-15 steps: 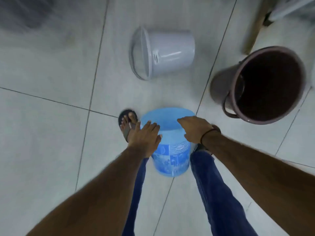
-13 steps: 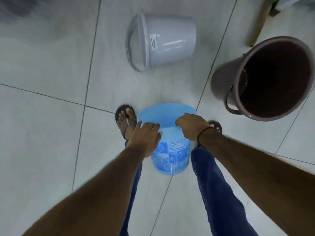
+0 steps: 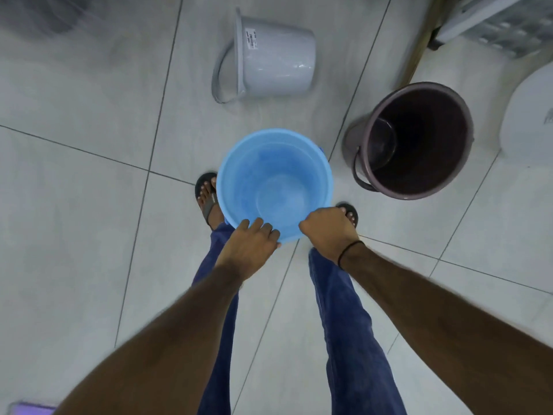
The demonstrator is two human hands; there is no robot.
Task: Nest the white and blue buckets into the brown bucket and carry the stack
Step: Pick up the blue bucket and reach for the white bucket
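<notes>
Blue bucket (image 3: 273, 187) upright, empty; white bucket (image 3: 269, 56) on side; brown bucket (image 3: 419, 139) upright.

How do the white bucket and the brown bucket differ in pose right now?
The white bucket lies on its side, mouth facing left; the brown bucket stands upright, mouth up. The white bucket's handle rests on the floor; the brown bucket's handle hangs down against its outer wall. Neither is touched by a hand, and both look empty.

Both hands (image 3: 250, 247) (image 3: 327, 227) on blue bucket (image 3: 273, 184) rim, apparently upright, between sandalled feet (image 3: 206, 197).

Grey tiled floor (image 3: 74, 205) (white stool (image 3: 529, 115) at right).
</notes>
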